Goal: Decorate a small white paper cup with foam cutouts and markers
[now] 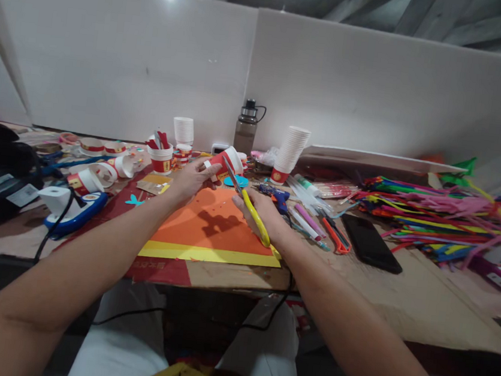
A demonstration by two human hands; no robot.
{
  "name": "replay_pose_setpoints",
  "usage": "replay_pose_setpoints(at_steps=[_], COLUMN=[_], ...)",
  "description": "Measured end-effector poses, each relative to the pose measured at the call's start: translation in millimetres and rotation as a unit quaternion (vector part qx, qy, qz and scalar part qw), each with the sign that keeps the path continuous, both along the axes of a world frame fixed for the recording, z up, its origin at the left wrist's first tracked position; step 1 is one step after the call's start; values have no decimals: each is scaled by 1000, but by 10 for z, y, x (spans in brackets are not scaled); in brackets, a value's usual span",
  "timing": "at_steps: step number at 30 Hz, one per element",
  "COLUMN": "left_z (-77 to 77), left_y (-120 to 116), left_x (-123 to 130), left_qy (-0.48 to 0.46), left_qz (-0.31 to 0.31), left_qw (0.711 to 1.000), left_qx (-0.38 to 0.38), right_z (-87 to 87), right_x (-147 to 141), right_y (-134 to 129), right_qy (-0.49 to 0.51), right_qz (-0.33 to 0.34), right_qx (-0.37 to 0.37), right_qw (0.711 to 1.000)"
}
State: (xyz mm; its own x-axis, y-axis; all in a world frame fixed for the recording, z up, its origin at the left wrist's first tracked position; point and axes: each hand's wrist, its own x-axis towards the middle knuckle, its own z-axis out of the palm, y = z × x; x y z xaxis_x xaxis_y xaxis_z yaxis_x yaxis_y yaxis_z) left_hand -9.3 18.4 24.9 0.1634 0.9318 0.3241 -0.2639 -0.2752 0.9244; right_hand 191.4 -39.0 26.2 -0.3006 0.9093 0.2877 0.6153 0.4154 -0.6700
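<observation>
My left hand (194,177) is closed on a red and white paper cup (230,160), tilted on its side above the work surface. In my right hand (259,210) are scissors with yellow handles (254,215), their metal blades pointing up and left at the cup's side. Whether the blades touch the cup is hard to tell. Beneath both hands lie orange paper (183,224) and a yellow sheet (206,255), with the hands' shadow on the orange. A round blue paper piece (237,181) shows just behind the scissors.
Behind stand a bottle (245,130) and stacked cups (293,150). To the right are a blue glue gun (280,198), an orange cutter (338,237), a black phone (371,243) and colourful pipe cleaners (432,218). Cut cups (85,180) and a blue tape dispenser (76,216) lie left.
</observation>
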Motion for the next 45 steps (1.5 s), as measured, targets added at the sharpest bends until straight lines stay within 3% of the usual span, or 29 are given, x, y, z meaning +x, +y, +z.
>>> replay_pose_setpoints(at_steps=[9, 13, 24, 35, 41, 45], left_z=[-24, -19, 71, 26, 64, 46], left_y=[50, 20, -19, 59, 12, -10], left_x=[-16, -4, -12, -18, 1, 31], left_qy=[45, 23, -80, -123, -103, -91], left_qz=[29, 12, -47, -32, -33, -25], left_qw=[999, 1000, 983, 991, 985, 989], left_qx=[3, 2, -158, -41, -134, -116], right_z=[3, 21, 40, 63, 45, 30], right_x=[2, -16, -67, -18, -26, -22], right_y=[19, 1, -28, -14, -18, -15], right_qy=[-15, -17, -38, -45, -38, -29], right_qz=[7, -8, 4, 38, 37, 32], right_qx=[14, 23, 44, 59, 47, 42], right_qw=[1000, 1000, 998, 996, 998, 998])
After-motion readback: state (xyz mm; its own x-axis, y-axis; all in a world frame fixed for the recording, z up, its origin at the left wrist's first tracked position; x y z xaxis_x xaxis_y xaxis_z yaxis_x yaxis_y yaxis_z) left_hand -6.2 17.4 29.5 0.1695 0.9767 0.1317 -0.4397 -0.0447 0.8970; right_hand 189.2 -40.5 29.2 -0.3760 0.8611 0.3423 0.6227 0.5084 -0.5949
